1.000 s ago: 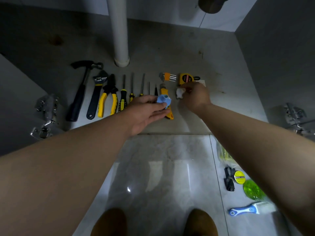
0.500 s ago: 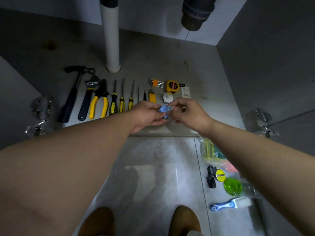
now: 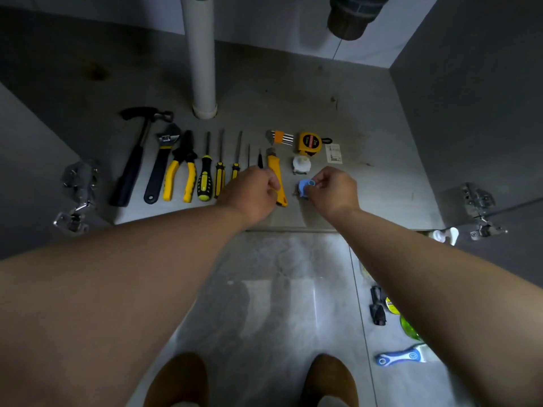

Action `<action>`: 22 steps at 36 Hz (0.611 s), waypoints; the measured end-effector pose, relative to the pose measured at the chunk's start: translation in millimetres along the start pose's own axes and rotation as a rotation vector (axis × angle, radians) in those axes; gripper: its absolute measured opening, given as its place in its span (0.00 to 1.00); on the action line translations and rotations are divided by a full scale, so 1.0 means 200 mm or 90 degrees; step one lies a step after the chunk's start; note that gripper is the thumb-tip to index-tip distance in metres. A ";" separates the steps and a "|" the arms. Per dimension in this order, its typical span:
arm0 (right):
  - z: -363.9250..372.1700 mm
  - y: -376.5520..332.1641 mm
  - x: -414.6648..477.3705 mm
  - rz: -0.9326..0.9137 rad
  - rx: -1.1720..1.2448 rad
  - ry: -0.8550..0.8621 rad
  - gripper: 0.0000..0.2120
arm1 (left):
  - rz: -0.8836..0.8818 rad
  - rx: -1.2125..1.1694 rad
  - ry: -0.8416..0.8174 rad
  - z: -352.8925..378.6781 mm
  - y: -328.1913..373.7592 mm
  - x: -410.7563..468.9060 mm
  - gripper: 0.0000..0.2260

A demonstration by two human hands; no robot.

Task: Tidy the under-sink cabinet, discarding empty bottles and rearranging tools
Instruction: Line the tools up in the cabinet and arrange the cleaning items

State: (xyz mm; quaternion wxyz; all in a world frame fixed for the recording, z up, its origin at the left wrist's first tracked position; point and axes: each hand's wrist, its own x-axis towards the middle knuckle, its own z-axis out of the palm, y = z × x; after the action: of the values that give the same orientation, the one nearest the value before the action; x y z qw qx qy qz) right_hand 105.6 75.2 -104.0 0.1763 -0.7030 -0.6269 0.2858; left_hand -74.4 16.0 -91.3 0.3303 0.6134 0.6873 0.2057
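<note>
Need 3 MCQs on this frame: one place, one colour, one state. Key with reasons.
1. The tape measure lies:
A. left of the hammer
B. right of the hex keys
C. on the tiles

2. The handles of the pliers are:
A. red
B. yellow
C. green

3. The right hand:
A. lies flat on the shelf
B. grips the hammer
C. pinches a blue part

Key:
1 B: it sits just right of the hex keys.
2 B: both handles show yellow.
3 C: its fingertips close on the blue part.
</note>
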 end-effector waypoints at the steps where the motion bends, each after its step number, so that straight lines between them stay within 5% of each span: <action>1: 0.01 0.00 0.00 0.001 -0.005 0.002 0.02 | 0.014 0.023 -0.002 0.00 0.00 -0.01 0.09; 14: -0.06 -0.03 -0.02 0.004 0.015 -0.060 0.05 | 0.108 0.147 -0.035 -0.01 0.07 -0.04 0.10; 22: -0.55 0.19 -0.29 0.072 -0.045 -0.421 0.08 | 0.283 0.284 -0.162 0.04 0.32 -0.11 0.10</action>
State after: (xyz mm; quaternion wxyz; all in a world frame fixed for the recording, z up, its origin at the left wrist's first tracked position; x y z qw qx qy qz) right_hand 201.3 24.7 -31.8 -0.0773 -0.6113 -0.6199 0.4859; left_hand -22.9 3.7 -48.8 0.2179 0.8264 0.5178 0.0389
